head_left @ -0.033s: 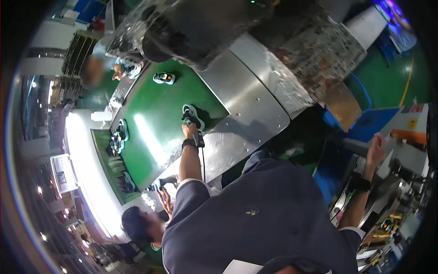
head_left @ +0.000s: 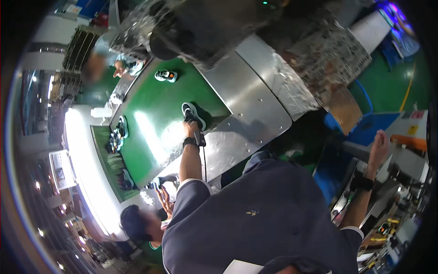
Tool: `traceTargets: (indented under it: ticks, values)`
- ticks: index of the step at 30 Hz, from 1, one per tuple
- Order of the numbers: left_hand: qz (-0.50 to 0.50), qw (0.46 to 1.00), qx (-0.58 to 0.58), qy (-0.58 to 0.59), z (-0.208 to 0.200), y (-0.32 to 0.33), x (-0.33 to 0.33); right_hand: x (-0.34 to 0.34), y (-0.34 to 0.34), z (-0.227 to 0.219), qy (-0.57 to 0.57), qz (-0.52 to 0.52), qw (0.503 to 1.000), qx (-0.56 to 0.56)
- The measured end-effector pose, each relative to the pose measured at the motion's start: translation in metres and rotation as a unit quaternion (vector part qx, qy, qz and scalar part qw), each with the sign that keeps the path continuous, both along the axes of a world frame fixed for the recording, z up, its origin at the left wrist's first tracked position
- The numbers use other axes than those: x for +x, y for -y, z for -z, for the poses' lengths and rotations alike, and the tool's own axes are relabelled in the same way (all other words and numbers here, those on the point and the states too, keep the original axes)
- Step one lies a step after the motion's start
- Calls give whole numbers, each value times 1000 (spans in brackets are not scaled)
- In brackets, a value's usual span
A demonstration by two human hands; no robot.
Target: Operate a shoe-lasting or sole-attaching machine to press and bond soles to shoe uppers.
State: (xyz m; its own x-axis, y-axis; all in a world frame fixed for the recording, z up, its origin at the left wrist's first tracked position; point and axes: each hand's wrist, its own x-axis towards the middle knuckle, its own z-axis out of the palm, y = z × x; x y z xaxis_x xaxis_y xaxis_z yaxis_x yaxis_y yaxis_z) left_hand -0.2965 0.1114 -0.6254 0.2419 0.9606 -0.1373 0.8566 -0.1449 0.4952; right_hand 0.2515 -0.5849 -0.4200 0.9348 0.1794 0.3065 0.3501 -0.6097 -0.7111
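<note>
A dark sneaker with a pale sole (head_left: 193, 113) rests on the green conveyor belt (head_left: 178, 98), close to its metal edge. My left hand (head_left: 190, 128) reaches over that edge and is closed on the near end of this shoe; its fingers are partly hidden. A black band with a small device and a cable sits at my left wrist. Far to the right, my right hand (head_left: 378, 147) is raised beside the machinery, fingers loosely extended, with nothing visible in it.
Another sneaker (head_left: 166, 76) lies farther up the belt. More shoes (head_left: 119, 134) line its left side. A metal table (head_left: 255, 107) adjoins the belt on the right. One co-worker's hand (head_left: 165, 203) is at lower left; another's hand (head_left: 120, 69) holds a shoe at upper left.
The whole view has shifted very slightly. My left hand stays on the same sneaker, and my right hand remains raised at the right.
</note>
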Motion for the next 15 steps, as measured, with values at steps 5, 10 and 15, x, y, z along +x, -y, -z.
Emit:
traceTargets:
  ticks: [5,10,15]
  values:
    - [-62,984,95,138,-18,100,91,99,-83,-62,80,-79,992,-49]
    - [-78,915,-203,338,-109,209,140,175,-190,-92,85,-49,968,-231]
    - [23,905,-242,348,-237,263,207,250,-246,-70,70,-103,925,-359]
